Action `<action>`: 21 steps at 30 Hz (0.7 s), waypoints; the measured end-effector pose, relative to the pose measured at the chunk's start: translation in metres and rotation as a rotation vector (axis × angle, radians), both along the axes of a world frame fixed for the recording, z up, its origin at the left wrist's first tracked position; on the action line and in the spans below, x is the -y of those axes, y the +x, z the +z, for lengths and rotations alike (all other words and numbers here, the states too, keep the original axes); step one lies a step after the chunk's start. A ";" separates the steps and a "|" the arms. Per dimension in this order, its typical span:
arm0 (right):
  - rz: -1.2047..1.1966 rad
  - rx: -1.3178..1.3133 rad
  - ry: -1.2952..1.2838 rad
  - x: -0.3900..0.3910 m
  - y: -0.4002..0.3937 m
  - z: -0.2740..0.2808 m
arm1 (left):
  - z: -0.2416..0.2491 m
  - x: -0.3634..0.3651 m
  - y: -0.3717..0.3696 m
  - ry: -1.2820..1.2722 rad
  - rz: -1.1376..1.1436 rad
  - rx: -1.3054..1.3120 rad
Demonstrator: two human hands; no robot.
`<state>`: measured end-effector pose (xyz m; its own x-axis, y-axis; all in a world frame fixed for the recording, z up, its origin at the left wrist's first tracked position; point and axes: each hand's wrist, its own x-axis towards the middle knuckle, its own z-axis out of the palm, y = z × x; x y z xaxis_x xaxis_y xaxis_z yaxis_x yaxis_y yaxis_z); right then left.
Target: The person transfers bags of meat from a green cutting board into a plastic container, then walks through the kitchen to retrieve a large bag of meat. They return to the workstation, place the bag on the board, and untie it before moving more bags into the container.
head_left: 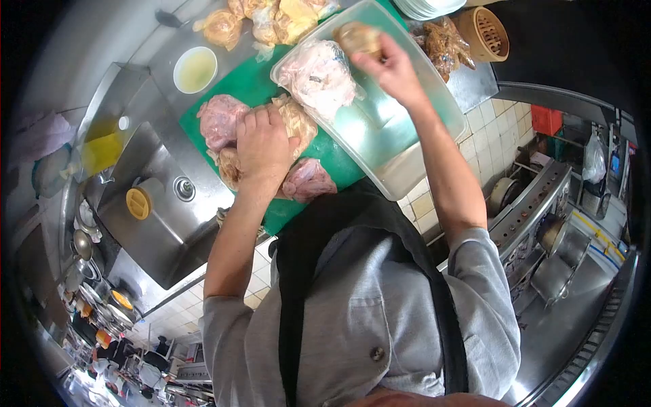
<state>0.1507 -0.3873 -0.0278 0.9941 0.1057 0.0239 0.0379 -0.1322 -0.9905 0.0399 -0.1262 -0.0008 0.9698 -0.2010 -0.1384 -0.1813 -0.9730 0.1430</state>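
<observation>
We pin a bagged chicken (293, 122) flat on the green board (254, 85) with our spread left hand (263, 146), while our right hand (390, 68), fingers closed on another piece (358, 37), should lower it gently into the clear tub (407, 146).

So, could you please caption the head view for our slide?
Left hand presses bagged poultry on green board; right hand lifts another bag over tub.

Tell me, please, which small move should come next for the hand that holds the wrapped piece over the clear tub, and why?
Probably lower it: the right hand holds a wrapped piece above the clear tub, where one bagged piece already lies. The left hand rests on more pieces on the green board.
</observation>
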 end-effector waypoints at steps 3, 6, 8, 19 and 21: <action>0.174 -0.020 -0.224 -0.002 -0.005 -0.025 | 0.007 0.002 0.006 -0.004 0.086 -0.205; 0.136 -0.030 -0.195 0.002 -0.017 -0.022 | 0.002 -0.008 -0.009 -0.177 -0.073 0.080; 0.097 -0.016 -0.201 0.014 -0.026 -0.017 | 0.012 -0.012 -0.019 -0.274 -0.171 0.249; 0.154 0.057 0.248 0.002 -0.058 0.077 | 0.123 0.063 0.058 -1.353 0.326 0.076; 0.110 0.132 0.203 0.001 -0.046 0.079 | 0.112 0.082 0.082 -1.308 0.203 0.122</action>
<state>0.1046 -0.3879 0.0508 0.9636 0.1932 0.1848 0.1722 0.0804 -0.9818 0.1215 -0.2079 0.1111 0.9905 0.0307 0.1342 -0.1285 -0.1430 0.9813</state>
